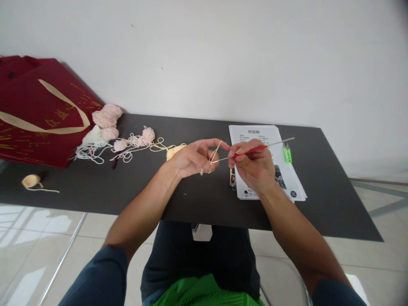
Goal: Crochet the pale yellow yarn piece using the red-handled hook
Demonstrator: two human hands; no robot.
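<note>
My right hand (255, 163) is closed around the red handle of a crochet hook (255, 151), whose thin metal tip points left. Pale yellow yarn (216, 152) runs over the raised index finger of my left hand (197, 157). That hand's thumb and other fingers pinch the yarn, and the hook's tip meets it there. Any stitched piece between those fingers is mostly hidden. Behind my left wrist lies a yellow yarn ball (175, 151), partly covered, with loose strands trailing left.
Printed sheets (287, 187) lie under my right hand, beside a green thread snipper (287, 153). Pink yarn (148, 136) and white yarn (92, 142) sit by a dark red bag (38, 102) at left. A small cream crocheted piece (32, 181) rests near the table's (143, 195) front-left edge.
</note>
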